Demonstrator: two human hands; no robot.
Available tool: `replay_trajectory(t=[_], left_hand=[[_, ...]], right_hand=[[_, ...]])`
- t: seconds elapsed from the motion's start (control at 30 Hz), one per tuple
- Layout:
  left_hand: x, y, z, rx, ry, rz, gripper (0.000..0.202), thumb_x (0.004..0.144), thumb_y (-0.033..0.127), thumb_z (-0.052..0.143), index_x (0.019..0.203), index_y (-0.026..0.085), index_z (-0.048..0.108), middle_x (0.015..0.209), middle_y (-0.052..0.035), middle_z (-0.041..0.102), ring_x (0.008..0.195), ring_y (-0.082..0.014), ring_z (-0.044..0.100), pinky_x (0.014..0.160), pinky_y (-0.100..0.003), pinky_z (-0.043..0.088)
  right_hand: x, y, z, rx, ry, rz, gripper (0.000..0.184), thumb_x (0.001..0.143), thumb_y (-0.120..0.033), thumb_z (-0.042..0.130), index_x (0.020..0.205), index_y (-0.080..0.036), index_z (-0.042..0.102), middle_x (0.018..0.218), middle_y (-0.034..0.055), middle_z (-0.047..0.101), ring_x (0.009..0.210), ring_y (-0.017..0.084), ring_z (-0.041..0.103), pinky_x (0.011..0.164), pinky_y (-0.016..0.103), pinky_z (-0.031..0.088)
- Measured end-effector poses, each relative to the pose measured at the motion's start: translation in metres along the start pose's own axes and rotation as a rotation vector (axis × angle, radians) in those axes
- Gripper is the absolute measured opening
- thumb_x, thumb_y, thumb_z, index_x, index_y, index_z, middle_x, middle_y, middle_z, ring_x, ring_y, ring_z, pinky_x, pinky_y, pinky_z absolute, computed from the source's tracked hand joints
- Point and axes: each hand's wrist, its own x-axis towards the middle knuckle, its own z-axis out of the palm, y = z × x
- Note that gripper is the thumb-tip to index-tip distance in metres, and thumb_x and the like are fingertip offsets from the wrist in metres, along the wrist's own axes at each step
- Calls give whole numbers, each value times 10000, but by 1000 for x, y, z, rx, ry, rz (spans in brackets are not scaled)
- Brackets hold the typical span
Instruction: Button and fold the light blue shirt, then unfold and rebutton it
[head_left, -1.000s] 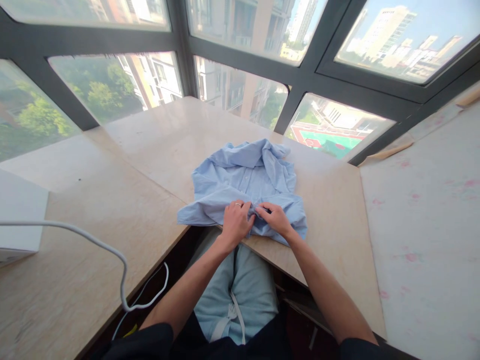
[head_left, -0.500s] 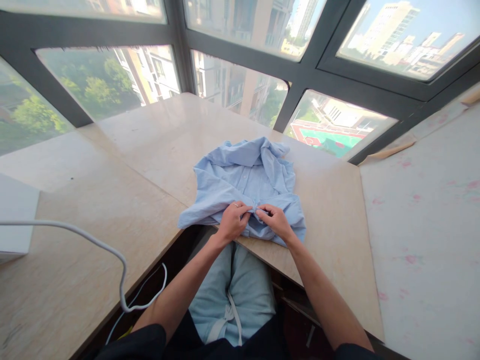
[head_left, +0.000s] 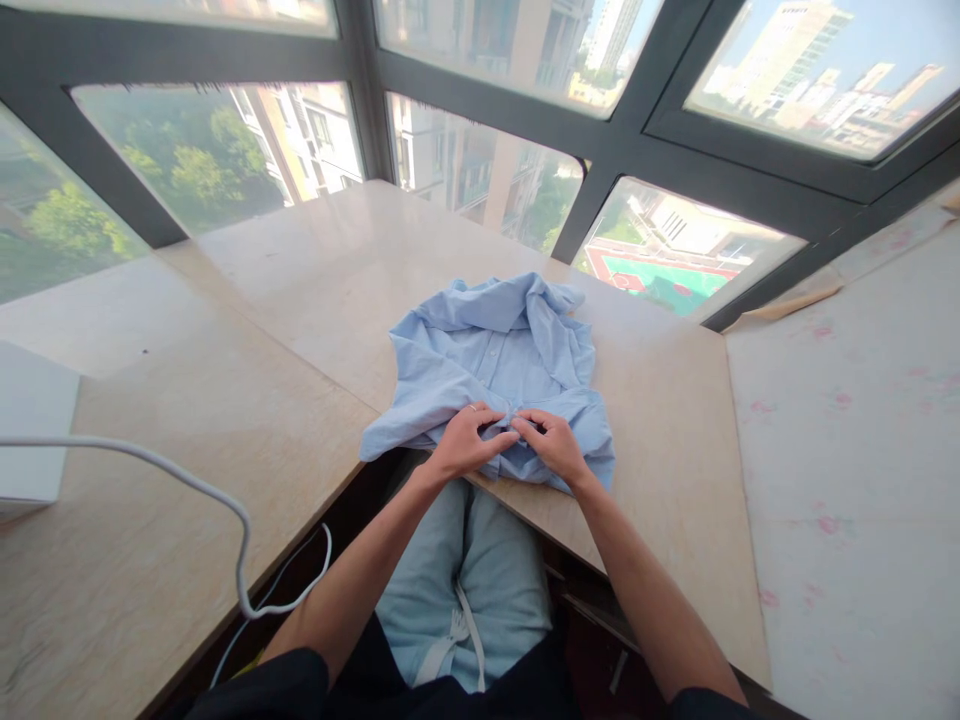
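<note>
A light blue button-up shirt (head_left: 499, 350) lies crumpled on the counter, its near edge hanging at the counter's front. My left hand (head_left: 472, 440), with a ring on one finger, pinches the shirt's front near the button strip. Close beside it, my right hand (head_left: 551, 445) grips the same part of the cloth from the right. The thumbs nearly meet over the strip. Whatever small part lies between the fingertips is hidden. A pale button shows on the strip farther up the shirt.
The beige counter (head_left: 225, 400) runs under grey-framed windows. A white box (head_left: 34, 420) stands at the far left. A white cable (head_left: 187, 480) loops over the left front edge. Floral wallpaper (head_left: 847, 450) covers the wall at right. My knees are under the counter's front edge.
My left thumb has stretched to the right, closer to my right thumb. The right hand and the shirt stay nearly in place; the view has shifted slightly.
</note>
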Motion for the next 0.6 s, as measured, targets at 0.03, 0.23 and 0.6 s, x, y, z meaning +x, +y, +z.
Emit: replay_trajectory(t=[0.03, 0.23, 0.6], left_hand=[[0, 1, 0, 7, 12, -4, 224, 811, 382, 711, 852, 163, 725, 789, -20, 650, 748, -161, 577, 712, -276, 441], [-2, -3, 4, -67, 91, -25, 269, 872, 404, 642, 781, 161, 715, 731, -19, 636, 716, -148, 574, 682, -265, 426], [-2, -17, 7, -194, 110, -8, 290, 882, 397, 630, 742, 169, 741, 716, -33, 658, 685, -146, 589, 668, -265, 442]], right_hand=[[0, -2, 1, 9, 6, 1, 252, 858, -399, 598, 811, -181, 715, 736, 2, 676, 679, 146, 568, 659, 253, 430], [0, -7, 2, 72, -27, -2, 276, 857, -428, 589, 805, -179, 697, 711, -7, 633, 638, 130, 519, 634, 251, 418], [-4, -4, 12, 56, 22, 2, 274, 888, -430, 565, 858, -186, 686, 687, -18, 611, 616, 127, 507, 602, 243, 407]])
